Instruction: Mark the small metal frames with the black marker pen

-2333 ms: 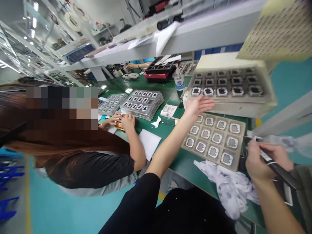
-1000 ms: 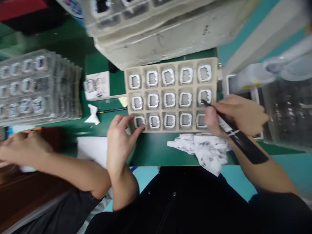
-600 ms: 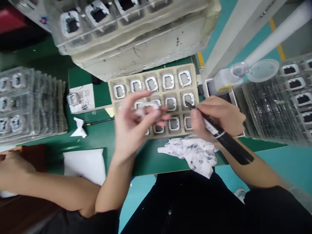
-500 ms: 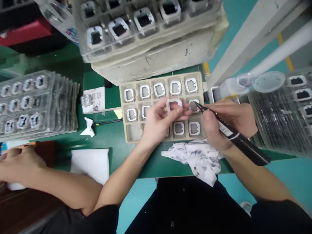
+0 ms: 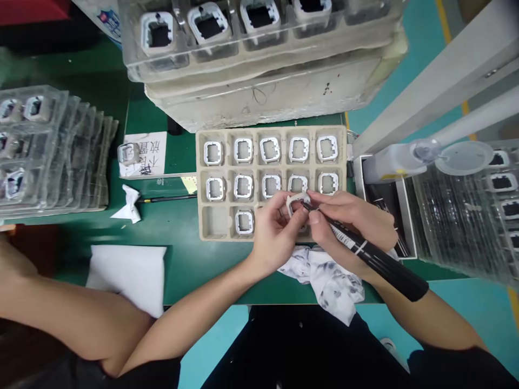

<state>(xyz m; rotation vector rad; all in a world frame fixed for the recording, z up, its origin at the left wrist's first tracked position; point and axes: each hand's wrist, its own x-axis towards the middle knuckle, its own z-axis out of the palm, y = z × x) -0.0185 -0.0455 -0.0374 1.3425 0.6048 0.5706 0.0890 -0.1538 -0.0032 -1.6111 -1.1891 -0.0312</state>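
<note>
My left hand [image 5: 276, 229] pinches a small white square frame [image 5: 292, 201] over the front part of a beige compartment tray [image 5: 214, 222]. A black marker pen [image 5: 377, 260] is gripped in my right hand [image 5: 352, 224], its tip at the frame's right edge; whether it touches I cannot tell. Similar white frames, such as one at the back left [image 5: 213, 153], sit singly in the tray's compartments. The front-left compartment holds none. My hands hide part of the front row. A white cloth [image 5: 334, 283] with dark smudges lies under my right wrist.
Stacked clear trays stand at left [image 5: 52, 156] and right [image 5: 458, 216]. A white block [image 5: 251, 102] bearing more trays is behind. A spray bottle [image 5: 397, 159], a thin brush [image 5: 168, 199], a labelled paper [image 5: 152, 154] and white sheet [image 5: 130, 275] lie around. A co-worker's arm [image 5: 73, 308] reaches in at left.
The marker tip has moved left and down from over the tray to the frame in my left hand. My hands have come together. The camera view has shifted too.
</note>
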